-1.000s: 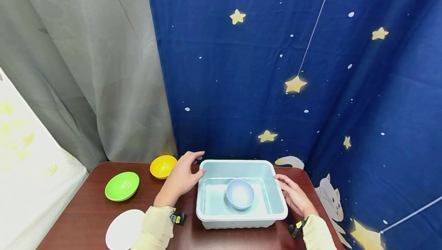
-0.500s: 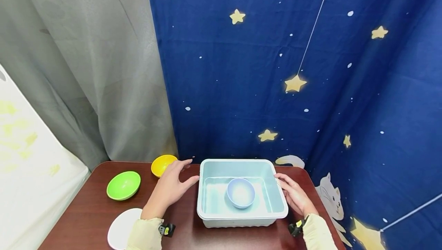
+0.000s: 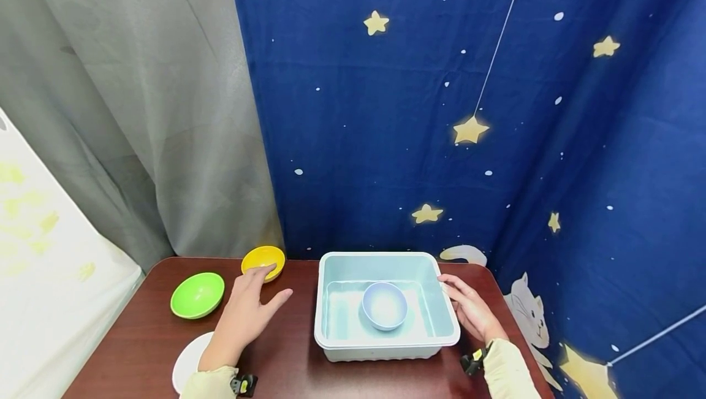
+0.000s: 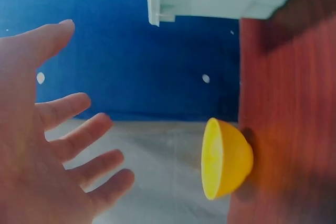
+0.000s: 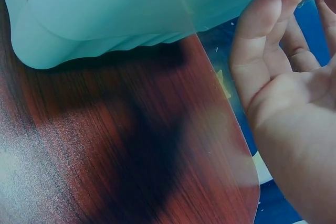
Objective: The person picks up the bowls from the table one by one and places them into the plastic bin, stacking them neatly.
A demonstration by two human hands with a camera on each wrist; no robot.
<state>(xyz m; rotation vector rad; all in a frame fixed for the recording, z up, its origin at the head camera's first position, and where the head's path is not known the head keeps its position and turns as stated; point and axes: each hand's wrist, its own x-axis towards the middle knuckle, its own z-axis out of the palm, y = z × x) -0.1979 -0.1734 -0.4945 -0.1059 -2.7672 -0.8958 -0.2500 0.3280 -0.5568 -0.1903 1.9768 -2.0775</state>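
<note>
A pale blue rectangular plastic basin (image 3: 386,350) stands on the table, with a small light-blue bowl (image 3: 384,306) inside it. My right hand (image 3: 471,308) is at the basin's right rim, its curled fingers gripping the edge; part of that contact is cut off in the right wrist view. To the left of the basin, my left hand (image 3: 242,319) hovers with fingers spread and nothing held. Its fingertips overlap the yellow bowl (image 3: 259,258) in the head view, but the left wrist view has the hand apart from that yellow bowl (image 4: 228,158).
A green bowl (image 3: 197,295) sits at the table's left. Nearer, a white round dish (image 3: 186,359) is partly covered by my left forearm. The brown table (image 3: 292,368) ends at grey (image 3: 209,141) and blue star-patterned (image 3: 358,141) curtains.
My left hand has moved left and toward me, away from the basin's left rim, to beside the yellow bowl. The right hand and the basin have stayed in place.
</note>
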